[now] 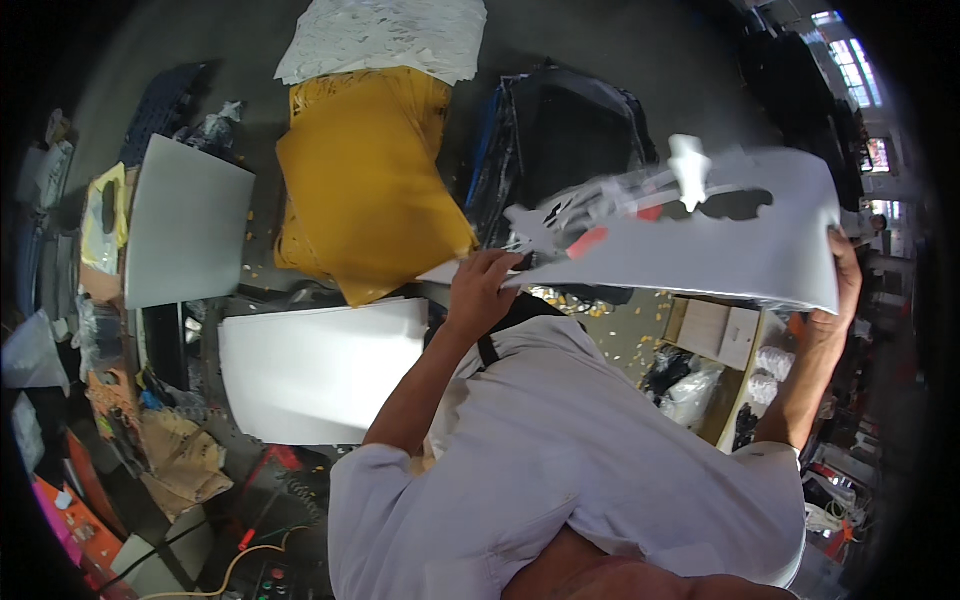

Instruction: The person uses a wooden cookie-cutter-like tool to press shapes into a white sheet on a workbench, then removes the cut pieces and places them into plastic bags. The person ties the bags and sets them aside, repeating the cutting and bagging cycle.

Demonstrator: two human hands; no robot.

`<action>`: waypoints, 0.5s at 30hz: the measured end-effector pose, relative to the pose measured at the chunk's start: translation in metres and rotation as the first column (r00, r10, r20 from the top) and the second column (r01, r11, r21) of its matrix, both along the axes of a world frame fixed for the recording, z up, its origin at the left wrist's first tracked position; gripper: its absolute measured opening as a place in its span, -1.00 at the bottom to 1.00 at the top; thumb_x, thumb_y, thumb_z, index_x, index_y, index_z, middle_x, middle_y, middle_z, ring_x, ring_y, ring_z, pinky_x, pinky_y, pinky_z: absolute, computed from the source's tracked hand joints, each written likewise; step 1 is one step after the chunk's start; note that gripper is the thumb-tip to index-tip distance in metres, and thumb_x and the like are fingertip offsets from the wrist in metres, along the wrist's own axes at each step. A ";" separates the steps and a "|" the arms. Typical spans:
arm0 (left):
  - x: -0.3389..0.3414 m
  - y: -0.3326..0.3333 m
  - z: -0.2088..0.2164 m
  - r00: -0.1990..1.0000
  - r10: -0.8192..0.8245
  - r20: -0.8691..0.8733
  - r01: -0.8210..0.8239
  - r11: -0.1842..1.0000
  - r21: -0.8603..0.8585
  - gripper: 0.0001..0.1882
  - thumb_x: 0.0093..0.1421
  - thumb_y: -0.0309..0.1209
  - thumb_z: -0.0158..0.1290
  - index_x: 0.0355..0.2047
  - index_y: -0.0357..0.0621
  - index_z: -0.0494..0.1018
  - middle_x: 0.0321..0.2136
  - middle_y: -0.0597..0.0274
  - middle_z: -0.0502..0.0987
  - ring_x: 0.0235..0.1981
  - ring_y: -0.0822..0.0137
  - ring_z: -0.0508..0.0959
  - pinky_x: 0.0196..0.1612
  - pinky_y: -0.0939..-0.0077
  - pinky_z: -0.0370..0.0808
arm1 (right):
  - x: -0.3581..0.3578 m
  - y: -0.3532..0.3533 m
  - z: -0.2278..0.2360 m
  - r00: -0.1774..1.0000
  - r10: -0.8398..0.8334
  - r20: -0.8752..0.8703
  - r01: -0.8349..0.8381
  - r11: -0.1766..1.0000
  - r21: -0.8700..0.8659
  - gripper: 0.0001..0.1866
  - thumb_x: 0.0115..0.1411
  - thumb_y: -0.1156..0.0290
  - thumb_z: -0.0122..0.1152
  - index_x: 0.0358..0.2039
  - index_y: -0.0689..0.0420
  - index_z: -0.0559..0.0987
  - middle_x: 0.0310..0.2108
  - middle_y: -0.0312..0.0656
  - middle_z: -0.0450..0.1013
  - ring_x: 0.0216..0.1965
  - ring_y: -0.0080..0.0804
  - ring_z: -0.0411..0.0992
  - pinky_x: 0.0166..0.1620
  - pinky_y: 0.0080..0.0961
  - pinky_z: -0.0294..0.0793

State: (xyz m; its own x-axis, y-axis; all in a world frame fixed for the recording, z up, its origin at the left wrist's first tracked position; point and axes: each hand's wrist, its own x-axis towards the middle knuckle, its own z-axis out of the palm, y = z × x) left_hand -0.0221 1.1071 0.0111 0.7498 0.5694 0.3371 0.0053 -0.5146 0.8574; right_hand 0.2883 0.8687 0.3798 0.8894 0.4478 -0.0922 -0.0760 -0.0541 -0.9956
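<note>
**White cut-out sheet held up between both hands**

A large white sheet (700, 255) with shapes cut out of it is held up in the air, in front of the person's chest and above the clutter below. Irregular holes are seen near its upper edge, and ragged cut strips with small red pieces hang at its left end. Its left end is gripped by the left hand (480, 290), whose fingers (497, 262) are closed over the edge. Its right edge is pinched by the right hand (838, 285), the fingers being clamped on the sheet, though most of them are hidden behind it.

Below the sheet, a stack of plain white sheets (320, 370) is laid flat, just beside the left forearm. Further off, a pile of yellow sheets (365, 185) is seen, with a white patterned sheet (385, 38) beyond it. A grey board (185, 222) lies to the left. A dark bag (565, 135) is placed behind the held sheet.
</note>
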 end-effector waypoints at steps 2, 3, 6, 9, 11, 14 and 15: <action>-0.004 0.012 -0.024 0.988 -0.090 -0.125 0.095 0.995 0.031 -0.66 0.06 -0.56 0.22 -0.11 -0.05 0.61 -0.17 0.09 0.65 -0.11 0.01 0.62 -0.07 0.17 0.56 | 0.018 -0.013 -0.002 0.999 0.030 -0.043 -0.029 0.999 0.028 -0.65 0.24 0.37 0.21 0.00 0.27 0.58 -0.19 -0.20 0.60 -0.21 -0.47 0.57 -0.07 -0.56 0.54; -0.007 0.016 -0.037 0.983 -0.090 -0.163 0.091 0.996 0.001 -0.70 0.12 -0.51 0.20 -0.10 -0.05 0.61 -0.13 0.10 0.65 -0.09 0.01 0.61 -0.06 0.17 0.57 | 0.026 -0.020 -0.009 0.997 0.046 -0.068 -0.044 0.999 0.018 -0.66 0.25 0.37 0.21 -0.01 0.27 0.58 -0.20 -0.20 0.60 -0.21 -0.47 0.57 -0.06 -0.56 0.54; -0.018 0.030 -0.067 0.926 -0.200 -0.321 0.153 0.974 -0.165 -0.76 0.20 -0.42 0.18 -0.10 -0.06 0.61 -0.18 0.08 0.66 -0.10 -0.02 0.61 -0.06 0.15 0.57 | 0.058 -0.045 -0.040 0.986 0.068 -0.154 -0.068 0.998 0.005 -0.71 0.27 0.37 0.22 -0.06 0.25 0.59 -0.18 -0.21 0.59 -0.19 -0.50 0.55 -0.04 -0.57 0.53; -0.039 0.045 -0.076 0.947 -0.142 -0.289 0.094 0.980 -0.176 -0.81 0.24 -0.39 0.17 -0.14 -0.08 0.62 -0.24 0.06 0.66 -0.16 -0.04 0.62 -0.11 0.13 0.56 | 0.102 -0.060 -0.080 0.961 0.188 -0.205 -0.181 0.982 0.051 -0.72 0.28 0.38 0.21 -0.05 0.24 0.57 -0.14 -0.20 0.57 -0.13 -0.51 0.53 0.01 -0.54 0.52; -0.054 0.060 -0.079 0.923 -0.142 -0.359 0.048 0.965 -0.257 -0.82 0.25 -0.37 0.16 -0.16 -0.09 0.62 -0.24 0.04 0.65 -0.18 -0.05 0.62 -0.11 0.13 0.56 | 0.121 -0.061 -0.123 0.945 0.308 0.106 -0.302 0.951 -0.072 -0.72 0.29 0.41 0.19 -0.04 0.26 0.56 -0.15 -0.19 0.57 -0.13 -0.48 0.53 0.03 -0.49 0.52; -0.062 0.096 -0.097 0.884 -0.213 -0.417 0.104 0.957 -0.269 -0.82 0.26 -0.36 0.15 -0.17 -0.10 0.63 -0.25 0.02 0.65 -0.20 -0.06 0.62 -0.11 0.13 0.56 | 0.174 -0.020 -0.182 0.918 0.099 -0.383 -0.121 0.992 -0.034 -0.70 0.25 0.39 0.27 -0.04 0.24 0.57 -0.15 -0.13 0.57 -0.14 -0.30 0.55 0.02 -0.34 0.54; -0.058 0.115 -0.108 0.867 -0.253 -0.430 0.151 0.955 -0.257 -0.82 0.26 -0.35 0.15 -0.18 -0.10 0.63 -0.26 0.01 0.65 -0.20 -0.07 0.63 -0.11 0.13 0.56 | 0.190 0.006 -0.205 0.953 0.111 -0.281 -0.161 0.973 -0.163 -0.67 0.21 0.39 0.32 -0.04 0.22 0.58 -0.16 -0.09 0.58 -0.14 -0.21 0.56 0.01 -0.29 0.55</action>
